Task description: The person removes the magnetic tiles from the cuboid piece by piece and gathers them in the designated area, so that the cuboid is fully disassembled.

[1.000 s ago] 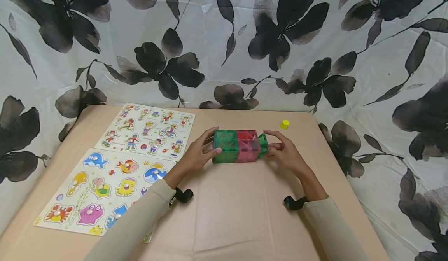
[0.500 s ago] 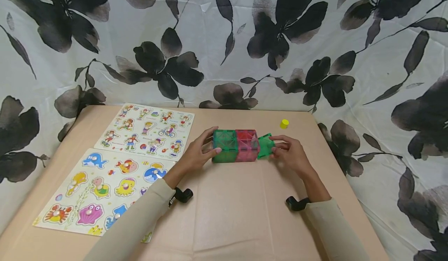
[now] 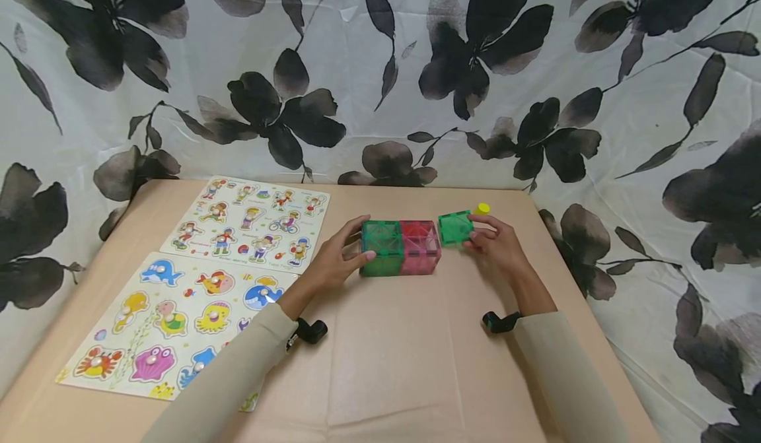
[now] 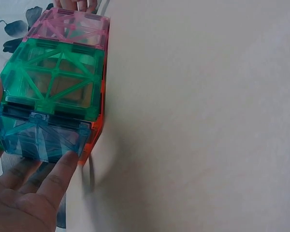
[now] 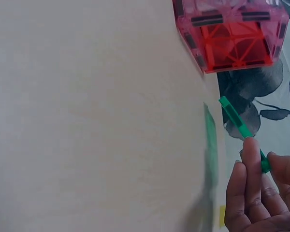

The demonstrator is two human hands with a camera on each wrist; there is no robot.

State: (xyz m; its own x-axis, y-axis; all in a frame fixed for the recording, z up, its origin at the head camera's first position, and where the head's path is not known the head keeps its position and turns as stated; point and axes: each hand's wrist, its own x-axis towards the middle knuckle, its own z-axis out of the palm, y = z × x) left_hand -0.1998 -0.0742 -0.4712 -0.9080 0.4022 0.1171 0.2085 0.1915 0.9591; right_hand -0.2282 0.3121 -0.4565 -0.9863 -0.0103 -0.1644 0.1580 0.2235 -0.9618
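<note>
A box built of see-through magnetic tiles (image 3: pixel 392 248) lies on the table, green on the left and pink on the right. My left hand (image 3: pixel 341 255) holds its left end, thumb on the near side; a blue tile (image 4: pixel 43 137) closes that end, fingertips against it. Between thumb and fingers, my right hand (image 3: pixel 498 241) pinches a green square magnetic tile (image 3: pixel 455 228) just off the box's right end. In the right wrist view, that pink end stands open, a red tile (image 5: pixel 237 46) showing inside, and the green tile appears edge-on.
A small yellow cylinder (image 3: pixel 482 208) stands behind the right hand, partly covered. Two picture boards lie at the left, one with children (image 3: pixel 255 222), one with sea animals (image 3: pixel 178 317) under the left forearm. Floral cloth (image 3: pixel 380 73) hangs behind the table (image 3: pixel 404 364).
The green tile has come away from the box's right end, moved up and right, and turned flat toward the head view. The left hand and box have stayed put.
</note>
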